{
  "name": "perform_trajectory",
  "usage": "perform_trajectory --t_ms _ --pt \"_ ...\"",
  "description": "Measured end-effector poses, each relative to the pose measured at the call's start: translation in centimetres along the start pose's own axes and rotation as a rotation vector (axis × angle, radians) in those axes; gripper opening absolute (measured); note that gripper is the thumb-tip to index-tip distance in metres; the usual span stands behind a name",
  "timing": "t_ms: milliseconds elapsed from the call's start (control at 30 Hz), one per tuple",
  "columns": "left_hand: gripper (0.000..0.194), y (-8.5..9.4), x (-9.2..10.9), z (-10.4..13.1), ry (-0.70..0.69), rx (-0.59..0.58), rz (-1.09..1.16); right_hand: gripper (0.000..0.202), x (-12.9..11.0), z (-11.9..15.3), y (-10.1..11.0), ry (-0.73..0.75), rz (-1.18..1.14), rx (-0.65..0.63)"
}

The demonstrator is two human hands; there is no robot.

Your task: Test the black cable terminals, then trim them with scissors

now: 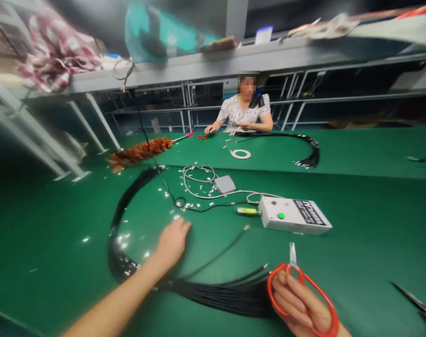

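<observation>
My right hand (pixel 299 302) holds red-handled scissors (pixel 293 255) at the lower right, its fingers around the loops and the short blades pointing away. My left hand (pixel 174 241) is over the green table, palm down, with its fingers bent; whether they hold anything is hidden. A thick bundle of black cables (pixel 213 295) curves round from the upper left, passes near my left forearm and reaches my right hand. One single cable (pixel 222 252) sticks out from it towards a white box (pixel 293 215) with a green button.
Across the green table (pixel 374 210) sits a person (pixel 244 110) beside another cable bundle (pixel 313 147), a tape ring (pixel 241 154) and red scissors (pixel 202 137). A brown duster (pixel 143 152), a grey pad (pixel 225 184), white scraps and dark-bladed scissors (pixel 414 302) lie about.
</observation>
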State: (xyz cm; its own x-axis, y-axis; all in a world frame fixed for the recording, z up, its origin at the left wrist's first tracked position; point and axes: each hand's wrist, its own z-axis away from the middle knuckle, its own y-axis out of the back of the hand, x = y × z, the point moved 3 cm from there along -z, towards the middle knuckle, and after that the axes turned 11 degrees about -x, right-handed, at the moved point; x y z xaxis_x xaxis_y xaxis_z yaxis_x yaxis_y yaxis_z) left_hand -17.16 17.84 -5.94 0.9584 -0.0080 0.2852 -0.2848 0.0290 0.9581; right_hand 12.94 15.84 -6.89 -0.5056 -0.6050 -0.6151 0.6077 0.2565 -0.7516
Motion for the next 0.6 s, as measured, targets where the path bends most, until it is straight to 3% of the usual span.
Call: perform_trajectory --t_ms 67,133,233,300,400,500,600 --pt "0.034 0.7 0.3 0.6 -0.027 -0.016 -0.027 0.025 -0.5 0.1 0.3 0.001 0.036 0.025" --pt "0.035 0.7 2.5 1.8 -0.103 -0.022 -0.025 0.028 -1.3 0.4 0.7 0.049 0.083 0.067" --pt "0.026 -0.7 6.9 4.8 -0.307 -0.102 0.010 0.033 -3.1 1.4 1.9 0.201 0.263 0.245" --pt "0.020 -2.3 8.4 6.5 -0.388 -0.200 0.010 0.035 -4.0 2.2 2.7 0.295 0.457 0.409" --pt "0.016 -4.1 7.8 7.4 -0.343 -0.235 0.078 0.042 -4.2 2.5 3.3 0.306 0.704 0.521" --pt "0.018 -4.5 6.4 7.4 -0.329 -0.255 0.203 0.050 -3.0 1.9 3.4 0.232 0.805 0.484" --pt "0.022 -3.9 6.1 7.9 -0.363 -0.303 0.279 0.050 -1.9 1.8 3.4 0.193 0.791 0.427"
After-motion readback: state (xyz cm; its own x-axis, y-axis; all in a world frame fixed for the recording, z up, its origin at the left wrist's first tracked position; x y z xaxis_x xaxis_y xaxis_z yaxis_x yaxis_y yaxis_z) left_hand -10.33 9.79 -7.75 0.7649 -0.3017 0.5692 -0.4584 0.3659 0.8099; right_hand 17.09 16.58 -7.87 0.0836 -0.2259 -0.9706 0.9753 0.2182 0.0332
